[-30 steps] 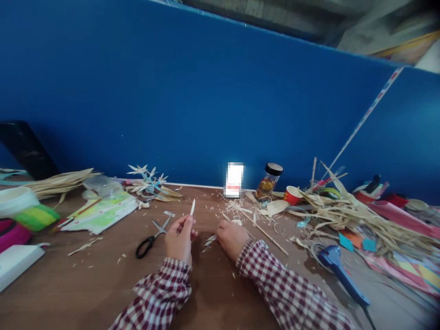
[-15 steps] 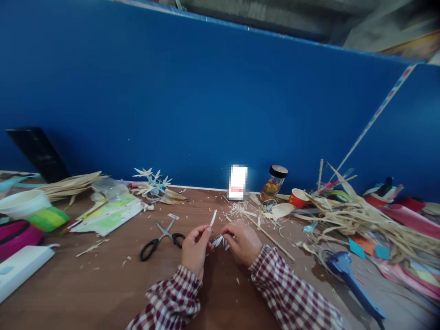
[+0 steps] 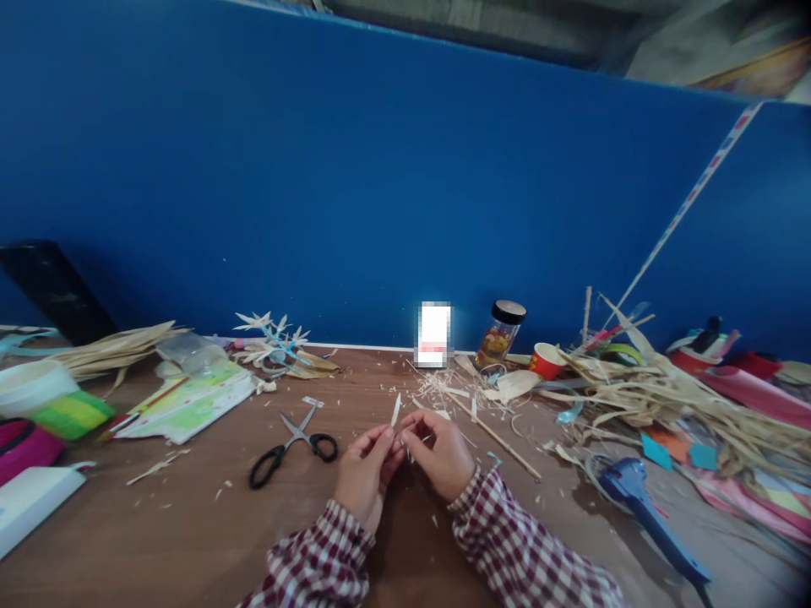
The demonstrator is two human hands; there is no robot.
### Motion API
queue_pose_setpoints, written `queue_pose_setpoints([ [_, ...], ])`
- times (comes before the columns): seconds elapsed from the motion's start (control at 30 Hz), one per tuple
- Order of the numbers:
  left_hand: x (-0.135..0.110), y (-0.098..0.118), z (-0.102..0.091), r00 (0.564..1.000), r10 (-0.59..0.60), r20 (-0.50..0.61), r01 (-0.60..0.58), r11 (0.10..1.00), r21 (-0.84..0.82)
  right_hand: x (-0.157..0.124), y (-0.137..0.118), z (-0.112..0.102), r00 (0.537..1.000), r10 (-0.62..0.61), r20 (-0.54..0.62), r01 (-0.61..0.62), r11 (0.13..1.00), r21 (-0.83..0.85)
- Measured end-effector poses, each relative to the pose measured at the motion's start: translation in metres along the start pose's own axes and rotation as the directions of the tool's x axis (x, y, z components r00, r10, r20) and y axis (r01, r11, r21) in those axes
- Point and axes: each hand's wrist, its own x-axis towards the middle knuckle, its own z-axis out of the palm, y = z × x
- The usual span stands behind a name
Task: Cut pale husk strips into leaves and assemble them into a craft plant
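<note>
My left hand (image 3: 362, 475) pinches a slim, pale, pointed strip (image 3: 397, 409) between thumb and forefinger, its tip standing up. My right hand (image 3: 441, 454) is closed right beside it, thumb and forefinger pressed together at the strip's lower end. What the right fingertips grip is too small to make out, and small white bits show below them. To the left of my hands lie black-handled scissors (image 3: 296, 439) with their blades apart. A thin wooden stick (image 3: 500, 439) lies to the right, near a heap of pale shavings (image 3: 437, 384).
A blue glue gun (image 3: 652, 515) and a pile of dried fibre strips (image 3: 672, 388) lie on the right. At the back stand a lidded jar (image 3: 500, 338) and a red paper cup (image 3: 547, 361). Leaf-like pale pieces (image 3: 279, 338) and a painted sheet (image 3: 190, 405) lie left. A blue partition (image 3: 380, 169) stands behind.
My right hand has moved left, so its fingertips now meet my left hand's at the strip. The white pieces between the hands are now mostly hidden. The view has shifted slightly.
</note>
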Motion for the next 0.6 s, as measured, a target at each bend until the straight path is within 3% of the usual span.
queue_pose_setpoints([
  [0.13,0.001,-0.001,-0.001,0.999,-0.041,-0.015,0.04,0.996,-0.077,0.0,0.005,0.003,0.995,0.078,0.057,-0.09,0.962,0.258],
  [0.33,0.0,-0.002,-0.001,0.998,-0.068,-0.01,0.068,0.997,-0.048,0.0,0.008,0.0,0.997,0.077,0.017,-0.079,0.962,0.263],
  [0.5,-0.001,-0.003,-0.001,0.997,-0.08,-0.006,0.08,0.997,0.006,0.001,0.016,0.004,0.979,0.198,0.037,-0.193,0.866,0.461],
  [0.6,-0.002,-0.004,-0.001,0.997,-0.082,-0.018,0.082,0.996,0.019,0.002,0.019,0.005,0.971,0.235,0.048,-0.228,0.844,0.485],
])
